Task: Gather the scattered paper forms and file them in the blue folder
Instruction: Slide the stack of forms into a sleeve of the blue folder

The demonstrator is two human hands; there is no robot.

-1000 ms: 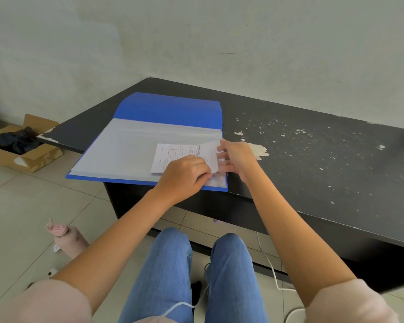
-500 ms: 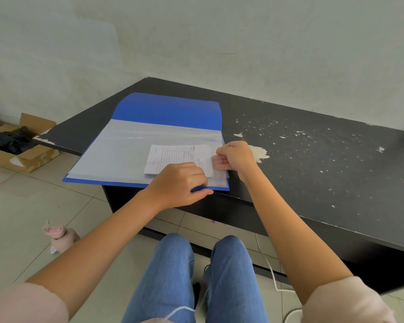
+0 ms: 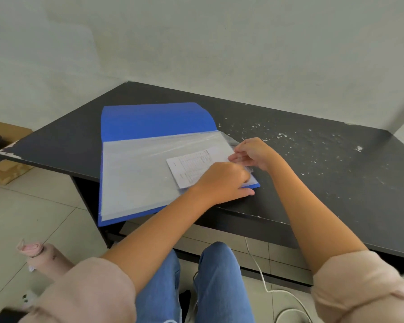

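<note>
While two hands grip, one form [image 3: 191,166] — one folder [image 3: 156,122]

Blue folder [image 3: 156,122]: open flat, clear sleeves up, at the desk's front-left corner, near end overhanging the front edge.
Paper form [image 3: 191,165]: white printed sheet, lying tilted on the sleeves.

Both bare forearms are stretched forward, the pink sleeves pushed up past the elbows. The left hand [image 3: 222,183] is laid knuckles-up, fingers curled under (thumb extended to the right). The right hand [image 3: 254,153] is held just beyond it, fingertips [image 3: 234,157] pinched together.
</note>
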